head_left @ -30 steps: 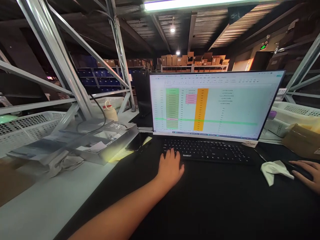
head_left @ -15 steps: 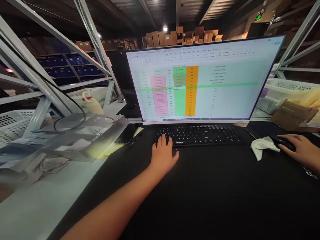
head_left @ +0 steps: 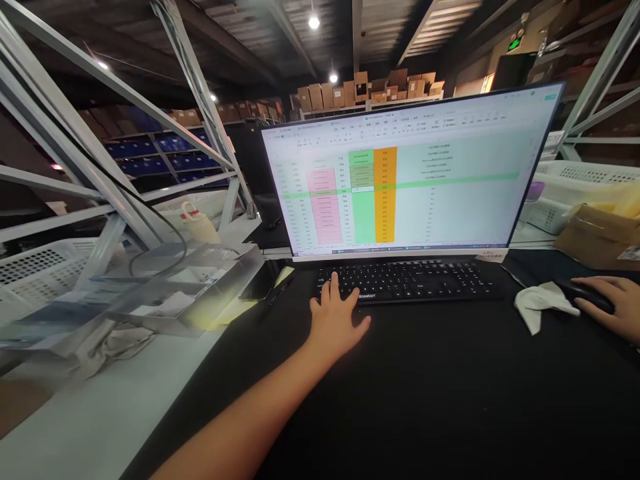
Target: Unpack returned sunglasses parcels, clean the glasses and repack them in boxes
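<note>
My left hand [head_left: 336, 323] rests over the lower left part of a black keyboard [head_left: 430, 283], its fingers spread on or just above the keys and the thumb off to the side on the dark mat. At the right edge, my right hand [head_left: 620, 303] lies over a black computer mouse [head_left: 594, 297], part of the hand cut off by the frame. A crumpled white tissue [head_left: 543, 303] lies close to the mouse. Behind the keyboard stands a large monitor [head_left: 465, 213] with a spreadsheet in pink, green and orange columns; its text is too small to read.
Left of the keyboard lie a dark phone [head_left: 260, 280], yellow paper [head_left: 233, 313] and a clear plastic tray [head_left: 175, 310] with papers. A cream bottle [head_left: 200, 225] stands behind. To the right are a cardboard box [head_left: 595, 237] and a white basket [head_left: 565, 180]. Metal shelf struts frame both sides.
The whole view has shifted, so the desk things sit lower and mostly further right. My left fingers are spread wider over the keys. My right hand stays at the mouse.
</note>
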A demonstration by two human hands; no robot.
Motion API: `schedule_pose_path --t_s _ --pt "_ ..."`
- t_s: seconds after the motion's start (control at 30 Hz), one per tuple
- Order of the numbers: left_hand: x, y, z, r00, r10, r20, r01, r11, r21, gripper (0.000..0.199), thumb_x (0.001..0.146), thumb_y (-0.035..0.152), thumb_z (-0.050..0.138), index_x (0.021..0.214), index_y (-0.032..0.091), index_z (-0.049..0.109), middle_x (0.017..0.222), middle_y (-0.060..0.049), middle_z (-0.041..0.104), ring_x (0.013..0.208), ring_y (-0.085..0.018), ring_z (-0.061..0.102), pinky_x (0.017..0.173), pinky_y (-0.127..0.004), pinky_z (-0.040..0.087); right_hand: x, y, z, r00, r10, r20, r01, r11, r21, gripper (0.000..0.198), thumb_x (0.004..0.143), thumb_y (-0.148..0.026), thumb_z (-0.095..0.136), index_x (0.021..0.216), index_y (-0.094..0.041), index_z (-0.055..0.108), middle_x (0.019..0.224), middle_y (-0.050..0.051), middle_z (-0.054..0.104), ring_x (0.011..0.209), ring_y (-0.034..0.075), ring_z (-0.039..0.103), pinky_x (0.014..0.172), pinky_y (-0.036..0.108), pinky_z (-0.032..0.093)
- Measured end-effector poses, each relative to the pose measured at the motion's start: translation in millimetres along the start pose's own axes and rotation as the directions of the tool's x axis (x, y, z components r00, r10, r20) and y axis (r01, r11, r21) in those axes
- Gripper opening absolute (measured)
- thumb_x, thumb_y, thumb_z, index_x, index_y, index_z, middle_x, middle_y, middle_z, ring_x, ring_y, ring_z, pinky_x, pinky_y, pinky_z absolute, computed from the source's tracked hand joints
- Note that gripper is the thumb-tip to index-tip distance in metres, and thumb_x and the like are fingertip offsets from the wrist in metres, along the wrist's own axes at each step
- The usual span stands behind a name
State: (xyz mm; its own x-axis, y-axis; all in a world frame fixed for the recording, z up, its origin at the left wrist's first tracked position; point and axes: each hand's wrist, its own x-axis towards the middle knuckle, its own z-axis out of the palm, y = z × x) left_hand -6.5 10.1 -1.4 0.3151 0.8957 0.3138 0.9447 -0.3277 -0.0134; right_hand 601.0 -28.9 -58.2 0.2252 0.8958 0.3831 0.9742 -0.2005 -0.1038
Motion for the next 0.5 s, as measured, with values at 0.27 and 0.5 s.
schedule_pose_path --t_s 0.27,0.5 --pt "-2 1 2 0.999 0.028 -0.027 -0.027 0.999 0.047 0.064 0.091 0.058 0.052 0.146 0.027 0.048 0.163 -0.020 0.025 0.143 -0.041 0.033 0.103 -0.059 0.038 4 15 12 1.000 -0.002 -0.011 0.002 1.000 0.017 0.075 0.077 -0.073 0.034 0.130 -0.026 0.058 0.125 0.013 0.059 0.121 0.032 0.055 0.101 0.048 0.050" --pt "-4 2 4 0.999 0.029 -0.023 -0.027 0.998 0.056 0.062 0.094 0.054 0.049 0.147 0.024 0.046 0.159 -0.022 0.034 0.139 -0.039 0.039 0.105 -0.059 0.038 5 22 18 1.000 -0.004 -0.024 0.005 0.999 0.038 0.075 0.076 -0.075 0.037 0.131 -0.027 0.056 0.127 0.011 0.058 0.122 0.032 0.055 0.101 0.047 0.050"
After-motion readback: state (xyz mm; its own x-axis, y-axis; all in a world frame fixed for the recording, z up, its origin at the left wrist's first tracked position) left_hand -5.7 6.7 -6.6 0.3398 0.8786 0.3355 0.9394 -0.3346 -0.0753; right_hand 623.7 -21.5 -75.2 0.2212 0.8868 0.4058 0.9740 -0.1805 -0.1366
